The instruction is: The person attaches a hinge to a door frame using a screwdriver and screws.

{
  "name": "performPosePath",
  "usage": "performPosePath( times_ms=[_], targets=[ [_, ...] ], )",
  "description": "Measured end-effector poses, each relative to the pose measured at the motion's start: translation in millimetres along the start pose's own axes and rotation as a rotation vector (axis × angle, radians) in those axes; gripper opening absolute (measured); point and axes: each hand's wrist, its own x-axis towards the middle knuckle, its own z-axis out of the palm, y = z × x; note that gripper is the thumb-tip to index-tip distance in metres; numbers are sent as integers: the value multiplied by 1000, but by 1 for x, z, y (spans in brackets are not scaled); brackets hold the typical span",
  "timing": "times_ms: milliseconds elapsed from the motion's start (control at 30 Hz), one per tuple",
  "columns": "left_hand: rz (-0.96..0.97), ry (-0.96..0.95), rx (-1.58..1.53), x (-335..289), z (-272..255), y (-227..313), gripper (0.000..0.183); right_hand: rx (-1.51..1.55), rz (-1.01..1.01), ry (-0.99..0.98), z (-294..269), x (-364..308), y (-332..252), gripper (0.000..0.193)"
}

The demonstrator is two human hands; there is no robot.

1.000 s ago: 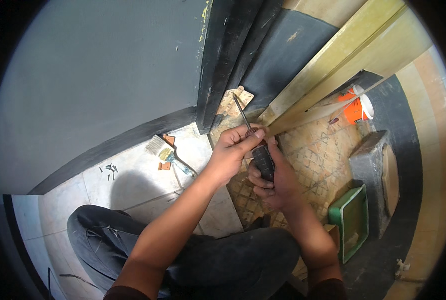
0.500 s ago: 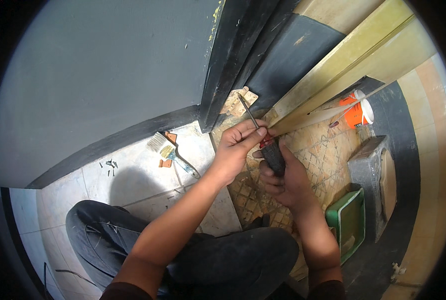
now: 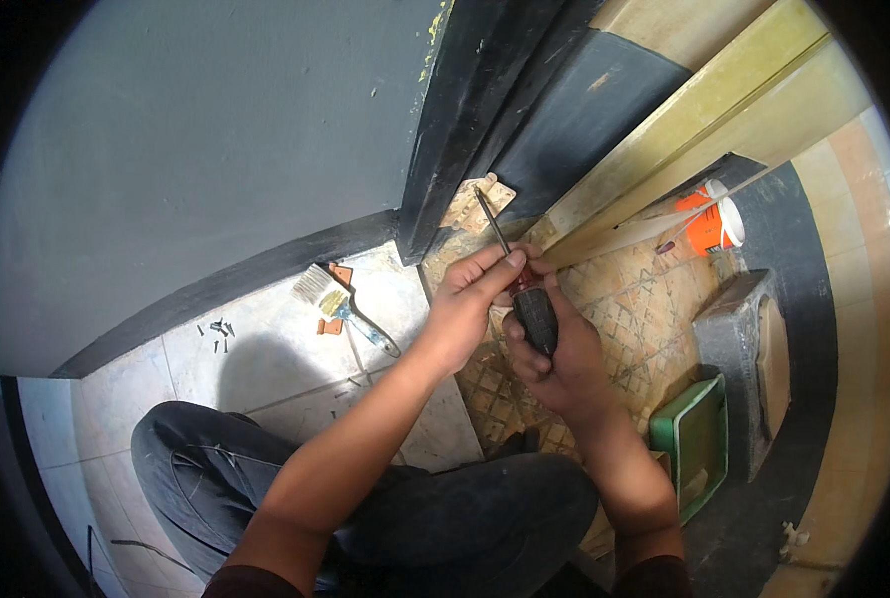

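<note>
A screwdriver [image 3: 535, 321] with a black and red handle slants up and away from me. My right hand [image 3: 576, 361] wraps round its handle. With thumb and fingers, my left hand [image 3: 462, 311] pinches it where the shaft meets the handle. The tip rests at a pale, paint-stained hinge [image 3: 465, 211] low on the dark door frame [image 3: 443, 130]. Whether the tip sits in a screw head is too small to tell.
Left on the white tiles lie several screws [image 3: 222, 330], a paintbrush [image 3: 369, 333] and orange-brown metal pieces [image 3: 329, 326]. At right are a green tray [image 3: 663, 427], a grey block [image 3: 734, 317] and an orange-and-white tub [image 3: 704, 231]. A yellowish door [image 3: 709, 110] stands above.
My right hand has shifted slightly left and rolled with the screwdriver's handle. My left hand keeps its pinch, and the tip stays at the hinge.
</note>
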Motion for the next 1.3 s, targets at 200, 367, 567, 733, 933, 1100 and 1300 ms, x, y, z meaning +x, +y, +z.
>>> performPosePath(
  times_ms=[200, 367, 567, 733, 933, 1100, 1300],
  targets=[
    [36, 113, 179, 7, -2, -9, 24, -1012, -756, 283, 12, 0, 5, 41],
    [-58, 130, 150, 10, -1, 6, 25, -1056, -602, 387, 16, 20, 30, 47],
    [2, -45, 38, 7, -19, 2, 27, 204, 308, -31, -16, 7, 0, 42],
    [115, 62, 386, 15, -13, 5, 25, -637, -222, 174, 16, -10, -16, 47],
    [13, 182, 438, 11, 1, 14, 26, -254, 56, 149, 14, 10, -5, 48],
    [-123, -36, -65, -4, -6, 6, 27, 350, 331, -78, 5, 10, -10, 45],
    [13, 194, 314, 1, -3, 10, 21, -937, -501, 189, 27, -12, 2, 43]
  ],
)
